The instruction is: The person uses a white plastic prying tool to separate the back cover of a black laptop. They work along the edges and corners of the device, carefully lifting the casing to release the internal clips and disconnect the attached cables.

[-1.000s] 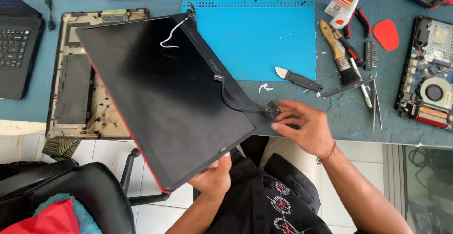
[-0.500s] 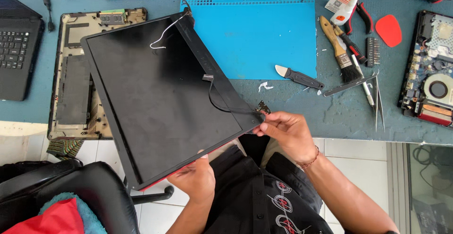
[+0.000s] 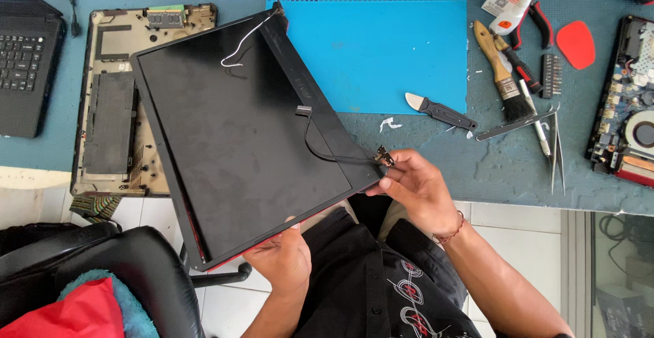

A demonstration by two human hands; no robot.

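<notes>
A black laptop screen panel (image 3: pixel 238 133) with a red back edge lies tilted over the table's front edge, a white wire and a black cable trailing across it. My left hand (image 3: pixel 281 262) grips its near bottom edge from below. My right hand (image 3: pixel 417 187) holds the panel's right corner, fingers at the small metal hinge (image 3: pixel 383 155) where the black cable ends.
A laptop base shell (image 3: pixel 116 99) lies under the panel's left side, another laptop (image 3: pixel 27 65) further left. A blue work mat (image 3: pixel 381 38), a pry knife (image 3: pixel 439 110), a brush (image 3: pixel 501 72), tweezers, a red pick and an open motherboard (image 3: pixel 627 113) lie to the right. A black chair (image 3: pixel 102 270) stands lower left.
The screen panel has been turned and lowered flatter toward the table. My right hand has followed its right corner; my left hand has stayed on the near edge.
</notes>
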